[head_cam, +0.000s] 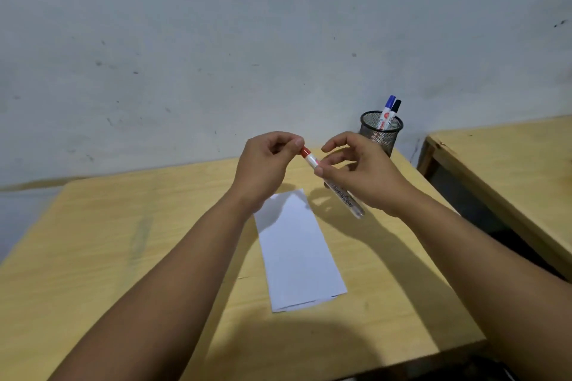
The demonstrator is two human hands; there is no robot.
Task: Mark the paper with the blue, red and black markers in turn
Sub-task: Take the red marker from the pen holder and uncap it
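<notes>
- Grey-white wall (pixel 216 25) behind, scuffed with dark specks and smudges.
- Light wooden table (pixel 93 241) pushed up against the wall, grain showing.
- Second wooden table (pixel 510 164) to the right, set apart by a dark gap.
- Soft, dim indoor light, blurred shadows across the tabletop.

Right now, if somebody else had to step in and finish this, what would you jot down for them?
Left hand: pinching the red marker's cap end.
Right hand: gripping its barrel, above the paper.
Blue marker and black marker: standing in the mesh cup at the table's far edge.
Done: cannot tell; no marks show on the paper.
Left: red mark, then black.
</notes>
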